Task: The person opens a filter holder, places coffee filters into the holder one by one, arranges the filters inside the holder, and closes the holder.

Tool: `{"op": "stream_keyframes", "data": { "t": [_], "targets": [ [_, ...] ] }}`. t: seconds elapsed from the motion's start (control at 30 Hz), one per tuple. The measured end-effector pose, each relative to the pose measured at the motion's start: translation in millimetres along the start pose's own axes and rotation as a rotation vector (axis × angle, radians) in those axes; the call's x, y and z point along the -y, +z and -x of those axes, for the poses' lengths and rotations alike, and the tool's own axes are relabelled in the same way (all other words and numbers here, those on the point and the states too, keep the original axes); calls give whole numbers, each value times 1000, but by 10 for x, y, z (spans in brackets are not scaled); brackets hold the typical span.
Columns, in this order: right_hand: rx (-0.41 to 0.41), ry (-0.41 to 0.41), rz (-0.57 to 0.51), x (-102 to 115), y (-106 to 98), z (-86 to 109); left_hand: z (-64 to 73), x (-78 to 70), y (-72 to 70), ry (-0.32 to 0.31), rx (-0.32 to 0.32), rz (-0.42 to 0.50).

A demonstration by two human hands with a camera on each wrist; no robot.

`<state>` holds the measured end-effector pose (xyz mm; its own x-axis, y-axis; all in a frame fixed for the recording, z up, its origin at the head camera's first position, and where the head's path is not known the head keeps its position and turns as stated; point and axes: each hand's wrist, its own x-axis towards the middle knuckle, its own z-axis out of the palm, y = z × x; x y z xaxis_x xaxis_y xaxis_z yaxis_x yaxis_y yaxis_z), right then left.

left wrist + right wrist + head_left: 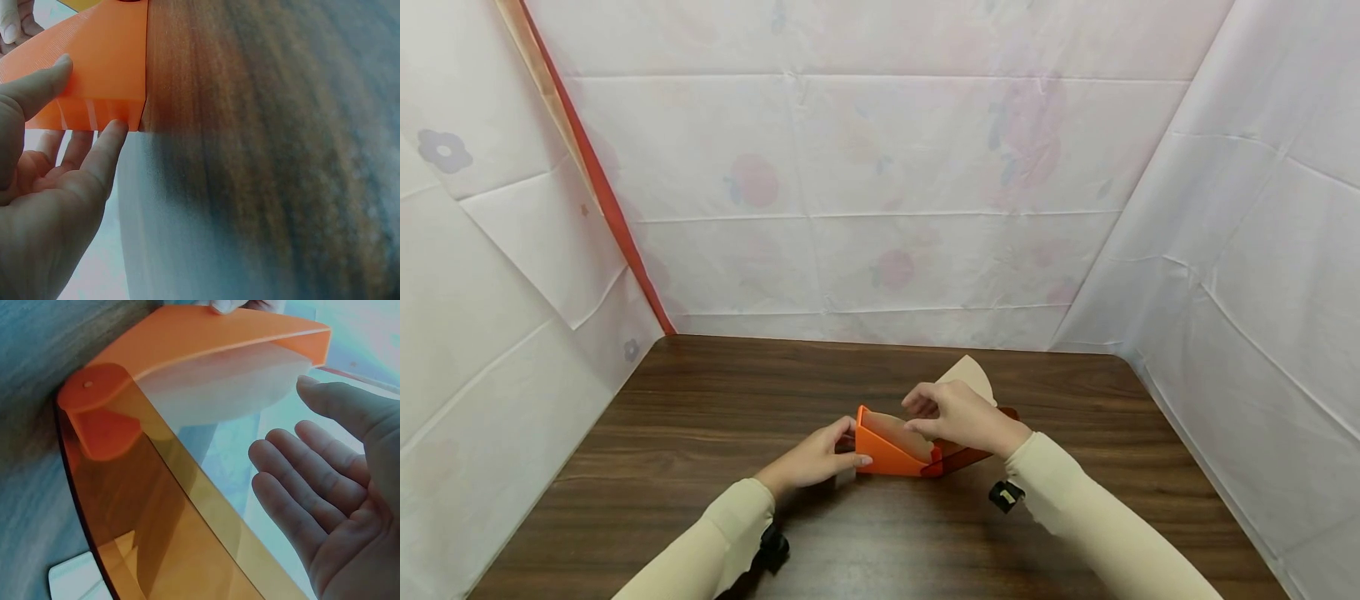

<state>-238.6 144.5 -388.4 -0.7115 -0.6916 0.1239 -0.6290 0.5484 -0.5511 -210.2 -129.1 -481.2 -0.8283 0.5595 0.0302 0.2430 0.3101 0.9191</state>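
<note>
An orange wedge-shaped holder (pixel 887 452) stands on the table, its amber see-through lid (pixel 169 512) swung open to the right on a hinge. Inside rests pale fan-shaped paper (pixel 225 384), which looks like coffee filters. My left hand (pixel 808 458) steadies the holder at its tall end, with the thumb on the near side and fingertips on the end wall. Over the holder's open top is my right hand (pixel 966 415), fingers loosely bent and nothing held between them. Behind that hand shows another cream rounded paper (pixel 972 377), partly covered by it.
The dark wood table (pixel 760 379) carries the holder near its middle. White printed sheets (pixel 880 167) hang at the back and both sides. A pale rounded corner (pixel 75 578) shows beside the lid in the right wrist view; its kind is unclear.
</note>
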Motion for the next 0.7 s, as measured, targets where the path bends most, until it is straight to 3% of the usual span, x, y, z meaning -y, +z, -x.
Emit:
{"op": "stream_keyframes", "data": {
  "t": [0.7],
  "targets": [
    [-85, 76, 25, -58, -474, 92, -4, 12, -3, -1, 10, -2]
  ]
}}
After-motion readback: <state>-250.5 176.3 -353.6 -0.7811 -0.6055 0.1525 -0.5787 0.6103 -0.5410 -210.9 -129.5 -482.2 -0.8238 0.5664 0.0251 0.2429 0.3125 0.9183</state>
